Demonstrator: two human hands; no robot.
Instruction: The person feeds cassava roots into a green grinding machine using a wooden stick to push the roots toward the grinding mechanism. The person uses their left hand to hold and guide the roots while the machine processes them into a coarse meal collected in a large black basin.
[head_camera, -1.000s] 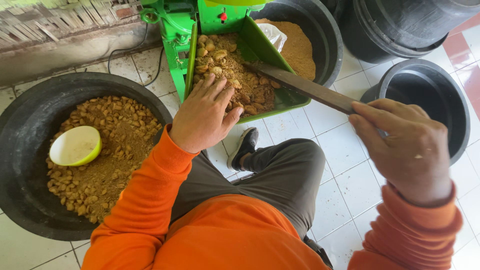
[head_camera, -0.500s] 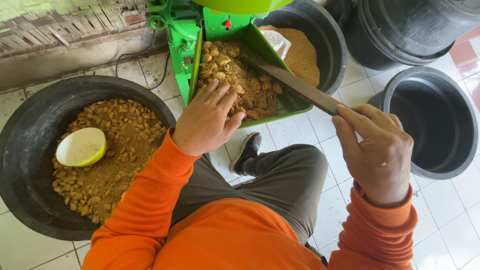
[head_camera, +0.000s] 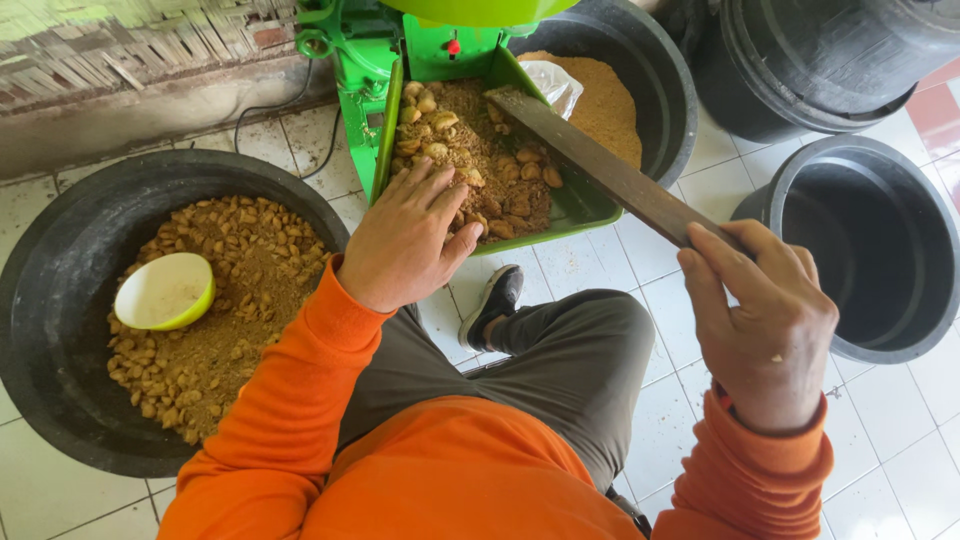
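A person in orange sleeves is working over a green machine tray (head_camera: 585, 208) heaped with brown lumps and crumbs (head_camera: 478, 160) at twelve o'clock. The left hand (head_camera: 405, 240) is resting flat on the pile at the tray's near edge, fingers (head_camera: 432, 185) spread open and gripping nothing. The right hand (head_camera: 765, 320), at three o'clock, is closing its fingers around a long wooden stick (head_camera: 600, 165) whose far end is lying on the lumps. At nine o'clock, a black tub (head_camera: 55, 300) is holding more lumps and a pale bowl (head_camera: 165, 290). Another black tub (head_camera: 870, 250), at three o'clock, is sitting on the tiled floor (head_camera: 655, 400).
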